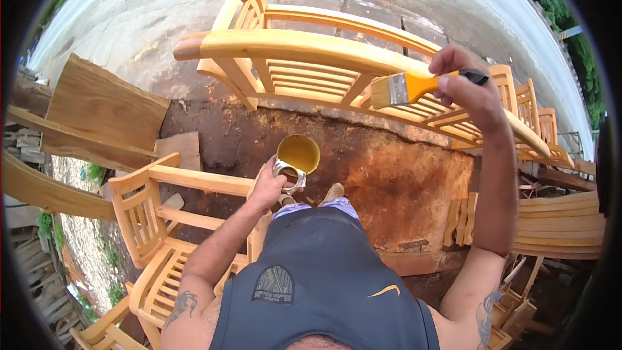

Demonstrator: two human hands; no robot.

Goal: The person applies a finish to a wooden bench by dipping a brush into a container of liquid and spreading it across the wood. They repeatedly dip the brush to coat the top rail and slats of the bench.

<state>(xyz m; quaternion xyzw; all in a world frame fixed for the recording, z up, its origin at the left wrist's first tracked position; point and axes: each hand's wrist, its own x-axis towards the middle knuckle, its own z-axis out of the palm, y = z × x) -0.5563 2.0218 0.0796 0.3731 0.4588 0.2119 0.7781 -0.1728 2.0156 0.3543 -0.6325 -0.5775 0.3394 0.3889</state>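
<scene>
The brush (409,87) — yellow handle (424,85) with black end, metal ferrule (398,89), pale bristles (380,92) — was positioned over the slatted wooden bench (311,45), clamped in the raised right hand (463,81). The lowered left hand (266,186) was closed on the cup (306,142), amber inside.

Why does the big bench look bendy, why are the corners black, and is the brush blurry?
Head view: the slatted wooden bench bows, probably from wide-lens distortion; head view: a dark round border hides the corners; head view: the paintbrush looks fairly sharp, without obvious motion blur; head view: the strip of ground at far left looks glaringly bright.
</scene>
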